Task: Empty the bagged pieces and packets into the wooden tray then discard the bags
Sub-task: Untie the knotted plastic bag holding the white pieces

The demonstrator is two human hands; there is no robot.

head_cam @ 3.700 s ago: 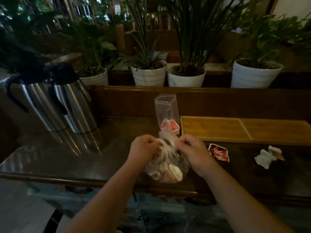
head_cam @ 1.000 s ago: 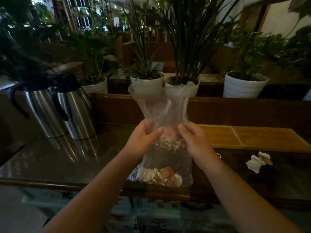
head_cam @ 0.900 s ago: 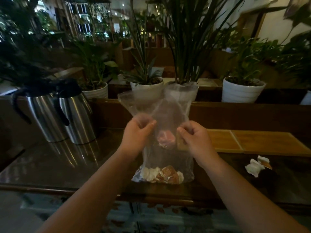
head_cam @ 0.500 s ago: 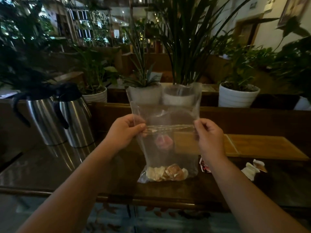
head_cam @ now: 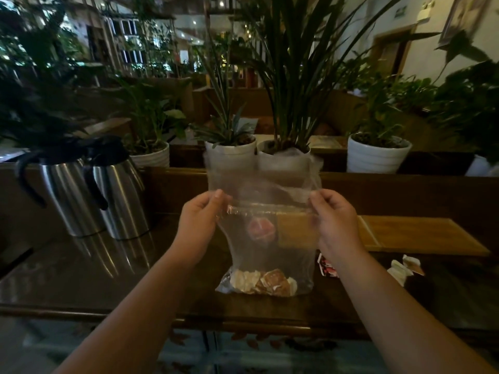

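Clear, crinkled plastic bag [head_cam: 270,238] stands stretched between my hands, its bottom resting near the front edge of the dark glossy bench [head_cam: 81,268] with pale and brown pieces [head_cam: 263,282] inside. My left hand [head_cam: 198,222] and right hand [head_cam: 334,225] each pinch a side of it. The light wooden tray [head_cam: 421,234] lies behind to the right, bare. A red printed packet [head_cam: 326,267] lies beside the bag, its writing unreadable.
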